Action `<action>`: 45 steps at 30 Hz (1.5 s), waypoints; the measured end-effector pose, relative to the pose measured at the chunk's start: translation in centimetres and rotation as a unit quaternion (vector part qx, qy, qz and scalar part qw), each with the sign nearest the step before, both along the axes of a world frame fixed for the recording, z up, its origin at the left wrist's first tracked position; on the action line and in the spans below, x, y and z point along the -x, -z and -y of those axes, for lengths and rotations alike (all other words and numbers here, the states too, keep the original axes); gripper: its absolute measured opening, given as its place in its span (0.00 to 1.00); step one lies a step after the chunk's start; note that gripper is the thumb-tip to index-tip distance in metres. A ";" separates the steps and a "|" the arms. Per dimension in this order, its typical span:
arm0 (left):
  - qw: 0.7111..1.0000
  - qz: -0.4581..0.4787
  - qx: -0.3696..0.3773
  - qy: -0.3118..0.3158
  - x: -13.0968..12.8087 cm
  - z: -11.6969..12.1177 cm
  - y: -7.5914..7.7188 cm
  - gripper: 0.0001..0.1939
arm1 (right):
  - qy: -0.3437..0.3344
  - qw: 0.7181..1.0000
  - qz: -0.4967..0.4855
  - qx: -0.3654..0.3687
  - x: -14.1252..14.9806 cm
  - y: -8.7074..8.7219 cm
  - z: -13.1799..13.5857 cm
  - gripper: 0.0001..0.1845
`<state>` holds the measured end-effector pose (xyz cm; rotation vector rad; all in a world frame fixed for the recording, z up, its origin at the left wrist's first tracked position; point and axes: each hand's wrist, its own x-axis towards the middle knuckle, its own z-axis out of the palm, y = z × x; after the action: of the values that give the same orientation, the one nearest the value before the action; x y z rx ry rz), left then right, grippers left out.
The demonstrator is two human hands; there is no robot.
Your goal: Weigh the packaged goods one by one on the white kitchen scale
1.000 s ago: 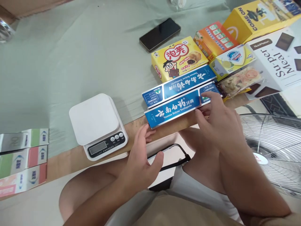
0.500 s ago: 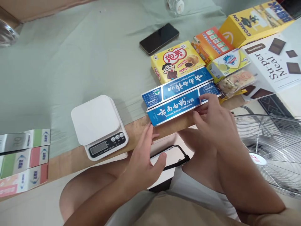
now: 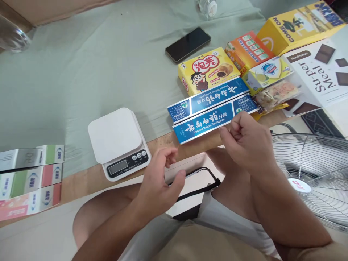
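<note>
Two blue toothpaste boxes lie side by side at the table edge, the nearer toothpaste box (image 3: 202, 123) in front of the farther toothpaste box (image 3: 209, 98). Above the near side of these boxes, my right hand (image 3: 247, 141) is curled into a loose fist, with nothing visible in it. My left hand (image 3: 160, 181) hovers over the edge between the boxes and a white kitchen scale (image 3: 115, 136). Its fingers are bent and the thumb stands apart, holding nothing. The scale's plate is bare and its display looks blank.
Behind the toothpaste stand a yellow puff snack box (image 3: 208, 69), an orange box (image 3: 248, 50), a soap box (image 3: 268, 74) and a large yellow box (image 3: 299, 27). A phone (image 3: 187, 44) lies farther back. Several small cartons (image 3: 32, 181) sit left; a fan (image 3: 307, 174) stands right.
Both hands have come off the near toothpaste box. My right fingers have curled inward, and my left hand has drawn back slightly with its fingers bent. The whole view has shifted slightly.
</note>
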<state>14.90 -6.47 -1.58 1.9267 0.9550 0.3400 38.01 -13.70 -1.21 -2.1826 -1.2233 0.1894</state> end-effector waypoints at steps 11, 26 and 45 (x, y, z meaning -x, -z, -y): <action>0.969 -0.217 -0.106 0.055 9.9 -5.8 -6.7 0.20 | -0.234 0.971 0.004 -0.055 6.3 0.1 -1.8 0.29; 0.958 -0.075 -0.083 -0.263 27.3 -6.3 -5.8 0.09 | -0.479 0.857 0.181 0.062 30.5 -4.2 -16.7 0.18; 0.842 0.036 -0.097 -0.529 29.8 -7.1 -4.5 0.15 | -0.402 0.903 0.151 -0.019 31.0 -2.1 -14.2 0.27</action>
<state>-14.88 0.68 2.96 1.3437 1.9340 1.1621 6.97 0.50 0.89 -1.5819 -2.2356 0.1578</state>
